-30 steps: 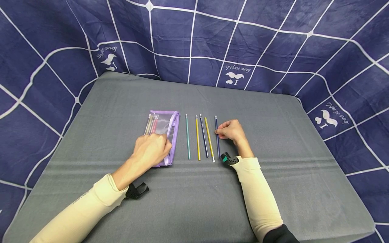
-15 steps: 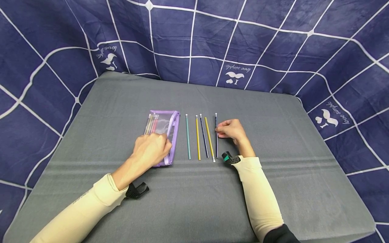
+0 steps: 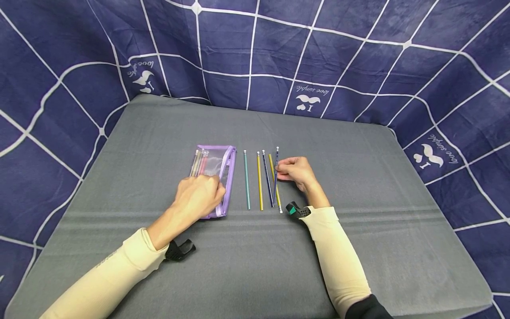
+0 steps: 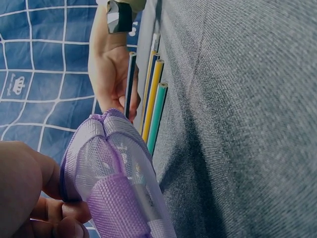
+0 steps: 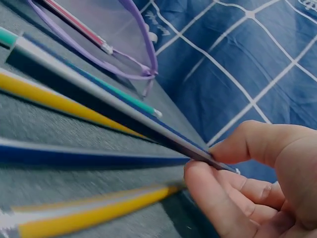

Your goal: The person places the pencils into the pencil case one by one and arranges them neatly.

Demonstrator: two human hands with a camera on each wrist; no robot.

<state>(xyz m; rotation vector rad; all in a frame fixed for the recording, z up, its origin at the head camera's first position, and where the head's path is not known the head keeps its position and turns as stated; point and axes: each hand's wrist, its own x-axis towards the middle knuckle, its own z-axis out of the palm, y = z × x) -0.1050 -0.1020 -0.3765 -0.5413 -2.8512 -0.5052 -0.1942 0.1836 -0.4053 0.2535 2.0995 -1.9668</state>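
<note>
My right hand (image 3: 298,170) pinches a dark blue pencil (image 5: 99,94) between thumb and fingertips. Tilted, this pencil crosses over the right-hand yellow pencil (image 3: 278,200) in the head view and stands above the row in the right wrist view. My left hand (image 3: 201,195) grips the edge of a clear mesh pencil case (image 4: 114,198) with purple trim, its zipper side facing the row. Inside the case show a red pencil (image 3: 203,164) and a pale gold one (image 3: 195,163). On the table lie a teal pencil (image 3: 246,181), another yellow pencil (image 3: 260,181) and another dark blue pencil (image 3: 267,177).
A grey cloth-covered table (image 3: 255,261) lies under everything, with a crease running across it. A blue curtain (image 3: 271,53) with white grid lines stands round its back and sides. Black wrist mounts (image 3: 298,210) sit at both cuffs.
My right hand has lifted the dark blue pencil from the row's right end and carried it left over the right-hand yellow pencil, tilting it. My left hand and the case stay put.
</note>
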